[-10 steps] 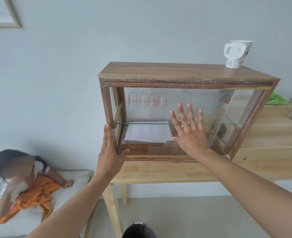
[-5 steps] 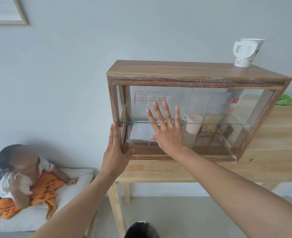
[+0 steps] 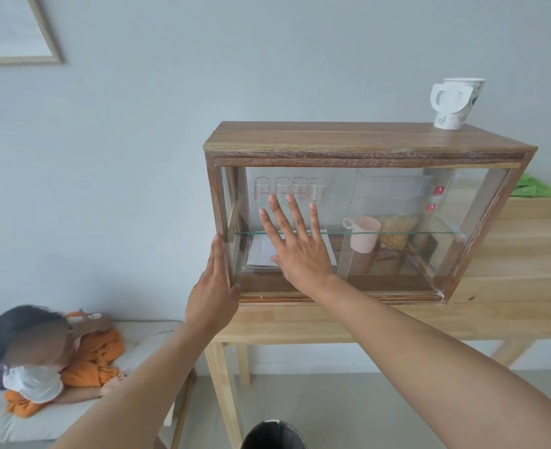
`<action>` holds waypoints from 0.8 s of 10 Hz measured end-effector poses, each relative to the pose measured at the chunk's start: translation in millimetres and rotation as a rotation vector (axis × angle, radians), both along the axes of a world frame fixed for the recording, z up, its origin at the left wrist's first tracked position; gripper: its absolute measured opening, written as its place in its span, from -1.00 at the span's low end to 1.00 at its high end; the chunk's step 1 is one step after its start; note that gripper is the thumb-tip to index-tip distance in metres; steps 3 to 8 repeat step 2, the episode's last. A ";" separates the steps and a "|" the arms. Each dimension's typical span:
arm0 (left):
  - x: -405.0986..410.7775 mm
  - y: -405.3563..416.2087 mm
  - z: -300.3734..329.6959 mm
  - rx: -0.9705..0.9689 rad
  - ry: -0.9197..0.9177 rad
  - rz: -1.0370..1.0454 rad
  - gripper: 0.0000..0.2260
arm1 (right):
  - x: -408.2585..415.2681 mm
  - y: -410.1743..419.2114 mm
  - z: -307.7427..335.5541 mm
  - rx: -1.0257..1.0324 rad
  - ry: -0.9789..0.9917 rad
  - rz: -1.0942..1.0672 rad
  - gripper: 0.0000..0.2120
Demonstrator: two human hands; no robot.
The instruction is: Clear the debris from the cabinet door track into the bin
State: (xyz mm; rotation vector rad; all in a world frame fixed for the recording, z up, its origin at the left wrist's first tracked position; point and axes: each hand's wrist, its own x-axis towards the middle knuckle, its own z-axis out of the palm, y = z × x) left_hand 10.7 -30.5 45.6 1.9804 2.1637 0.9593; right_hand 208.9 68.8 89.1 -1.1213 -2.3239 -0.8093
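Note:
A wooden cabinet (image 3: 364, 140) with sliding glass doors stands on a light wooden table (image 3: 364, 322). My right hand (image 3: 296, 244) lies flat, fingers spread, against the left glass door (image 3: 342, 202). My left hand (image 3: 212, 293) presses flat against the cabinet's left post, thumb at its lower corner. The door track (image 3: 348, 298) runs along the cabinet's bottom front edge; a few small pale specks show at its right end. The black bin (image 3: 274, 435) sits on the floor below, at the frame's bottom edge.
Inside the cabinet are several glasses (image 3: 287, 187), papers (image 3: 261, 254), a pink cup (image 3: 363, 233) and a jar of snacks (image 3: 397, 231). Paper cups (image 3: 455, 102) stand on top. A person (image 3: 40, 361) lies on a white cushion at the lower left.
My right hand has slid left across the cabinet front, and the glass door has moved left with it, which uncovers the pink cup and jar. My left hand has stayed on the post.

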 end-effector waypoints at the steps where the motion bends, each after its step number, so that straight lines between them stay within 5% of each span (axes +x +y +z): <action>1: 4.0 -9.8 16.5 -0.071 0.106 0.055 -0.05 | 13.9 -16.2 13.3 -0.043 -0.057 0.002 0.08; 2: 13.7 -19.4 31.3 -0.145 0.207 0.109 -0.14 | 39.2 -30.0 15.2 -0.114 -0.080 0.001 -0.04; 8: 13.7 -19.4 31.3 -0.145 0.207 0.109 -0.14 | 39.2 -30.0 15.2 -0.114 -0.080 0.001 -0.04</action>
